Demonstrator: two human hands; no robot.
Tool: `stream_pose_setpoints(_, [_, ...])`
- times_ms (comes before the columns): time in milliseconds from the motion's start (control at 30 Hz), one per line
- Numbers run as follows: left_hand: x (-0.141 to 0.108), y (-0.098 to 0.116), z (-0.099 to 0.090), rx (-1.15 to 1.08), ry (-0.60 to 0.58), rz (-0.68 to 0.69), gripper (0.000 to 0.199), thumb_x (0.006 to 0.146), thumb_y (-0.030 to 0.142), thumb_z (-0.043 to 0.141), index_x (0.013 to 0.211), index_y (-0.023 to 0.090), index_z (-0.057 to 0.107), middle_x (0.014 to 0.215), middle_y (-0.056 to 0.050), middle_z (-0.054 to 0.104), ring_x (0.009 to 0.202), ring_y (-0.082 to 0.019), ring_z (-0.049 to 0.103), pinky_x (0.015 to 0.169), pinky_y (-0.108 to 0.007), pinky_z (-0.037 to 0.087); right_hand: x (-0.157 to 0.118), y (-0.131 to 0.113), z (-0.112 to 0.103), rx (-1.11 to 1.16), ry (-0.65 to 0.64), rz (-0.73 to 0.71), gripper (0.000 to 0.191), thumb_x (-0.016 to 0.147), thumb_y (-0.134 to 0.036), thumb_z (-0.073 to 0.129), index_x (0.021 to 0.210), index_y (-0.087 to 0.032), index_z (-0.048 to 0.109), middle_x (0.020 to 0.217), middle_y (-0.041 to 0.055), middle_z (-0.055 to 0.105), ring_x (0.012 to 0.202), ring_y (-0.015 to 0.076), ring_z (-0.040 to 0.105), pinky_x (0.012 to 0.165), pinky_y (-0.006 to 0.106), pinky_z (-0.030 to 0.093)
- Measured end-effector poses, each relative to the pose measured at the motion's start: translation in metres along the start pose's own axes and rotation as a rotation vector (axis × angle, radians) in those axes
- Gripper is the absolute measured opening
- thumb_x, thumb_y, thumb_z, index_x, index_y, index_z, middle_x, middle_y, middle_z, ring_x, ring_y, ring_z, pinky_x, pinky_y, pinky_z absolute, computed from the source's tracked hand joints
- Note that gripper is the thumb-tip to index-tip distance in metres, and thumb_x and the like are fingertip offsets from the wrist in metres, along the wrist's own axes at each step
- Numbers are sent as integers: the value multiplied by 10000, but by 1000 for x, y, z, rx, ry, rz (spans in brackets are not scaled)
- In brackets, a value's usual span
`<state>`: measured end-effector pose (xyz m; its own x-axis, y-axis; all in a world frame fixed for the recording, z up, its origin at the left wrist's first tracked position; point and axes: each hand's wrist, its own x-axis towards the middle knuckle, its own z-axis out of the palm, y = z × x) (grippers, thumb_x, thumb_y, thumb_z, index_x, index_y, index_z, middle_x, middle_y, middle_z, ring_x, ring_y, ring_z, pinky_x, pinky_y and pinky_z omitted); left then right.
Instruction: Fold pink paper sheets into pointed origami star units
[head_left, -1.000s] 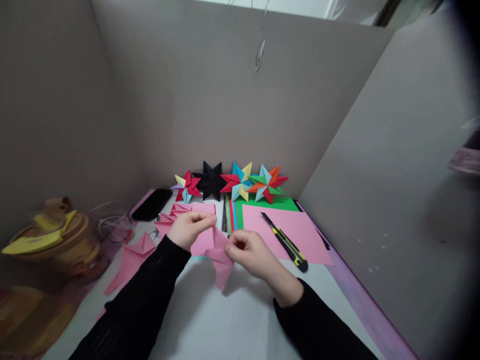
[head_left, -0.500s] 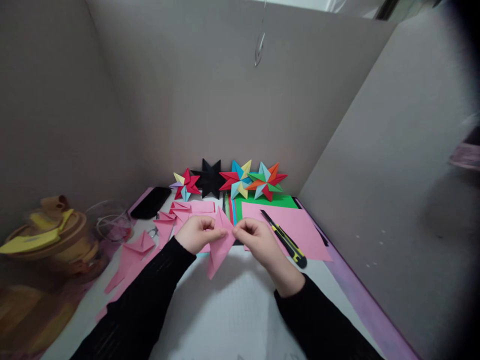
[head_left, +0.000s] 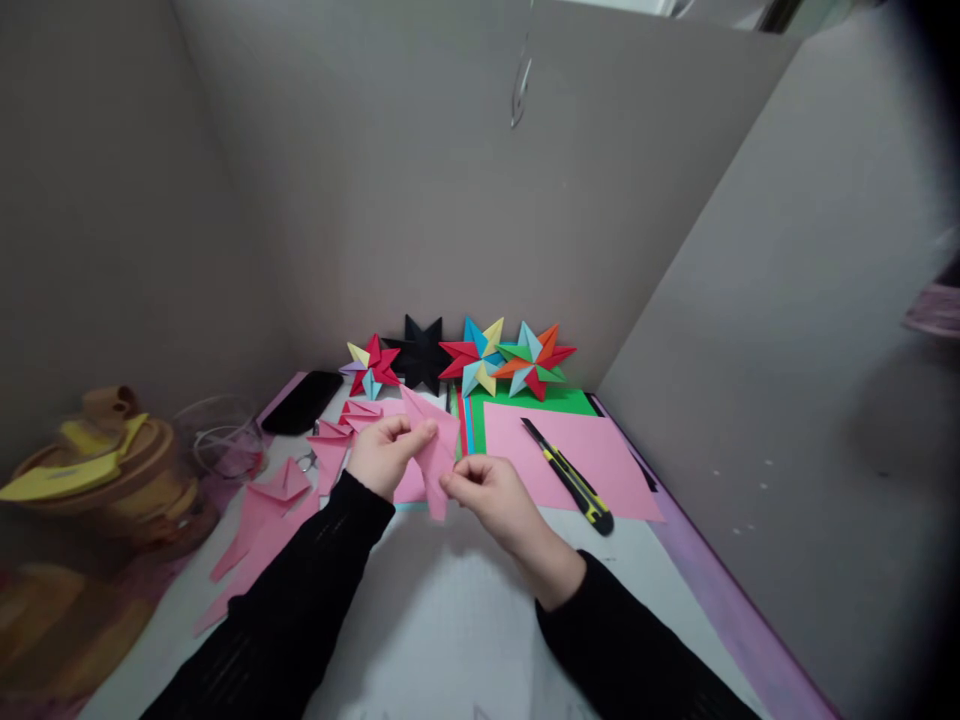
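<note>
grey panels wall in your white work surface at the back and both sides; a thin wire hangs before the back one. four folded stars lean along its foot, left to right: a small, mostly red star, a black star, a blue, red and yellow star, and a green, orange and red star.

your left hand is nearly closed, thumb flat on the near face of a folded pink piece, fingers curled behind it. your right hand is drawn into a pinch, thumb and forefinger meeting at the piece's lower right edge. the piece is held up between your hands, above the middle of the surface, one point upward, the narrow end down.

to your left: other pink folded pieces, a black phone behind them, a clear cup farther out. at far left, a yellow piece lies on a brown round object, blurred. to your right: a yellow-and-black cutter lies slantwise on a pink sheet, its butt past the near edge; a green sheet shows behind.
</note>
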<state>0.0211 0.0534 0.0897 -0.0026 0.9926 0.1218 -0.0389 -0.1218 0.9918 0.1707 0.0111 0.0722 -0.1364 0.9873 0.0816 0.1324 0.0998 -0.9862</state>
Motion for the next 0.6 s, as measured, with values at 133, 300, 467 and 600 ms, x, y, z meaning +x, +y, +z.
stream_pose_setpoints(133, [9, 6, -14, -12, 124, 28, 354, 659, 462, 695, 561, 161, 536, 483, 65, 434, 456, -76, 355, 467, -223, 287, -3, 6, 11, -9, -109, 31, 155, 668, -231, 621, 544, -151, 576, 523, -27, 523, 514, 99, 447, 507, 220, 349])
stream_pose_setpoints(300, [2, 15, -17, 119, 84, 61, 321, 660, 430, 700, 565, 156, 562, 509, 58, 465, 493, -87, 393, 495, -224, 308, 3, 8, -1, 72, 18, -30, 199, 744, -344, 586, 655, -165, 582, 567, -24, 512, 517, 104, 442, 507, 221, 365])
stream_pose_setpoints(467, [-33, 5, 1, 232, -98, -24, 373, 664, 428, 683, 467, 152, 528, 438, 62, 419, 451, -88, 380, 461, -223, 296, 3, 3, -13, 118, 25, -117, 334, 761, -477, 633, 876, -167, 586, 722, 2, 543, 572, 112, 447, 515, 227, 357])
stream_pose_setpoints(600, [-59, -14, -8, 272, -105, -100, 239, 717, 354, 634, 590, 151, 637, 539, 21, 603, 539, -131, 539, 547, -238, 415, -1, 10, -6, 11, -48, -45, 344, 729, -462, 680, 636, -161, 544, 583, -29, 472, 551, 110, 416, 507, 230, 322])
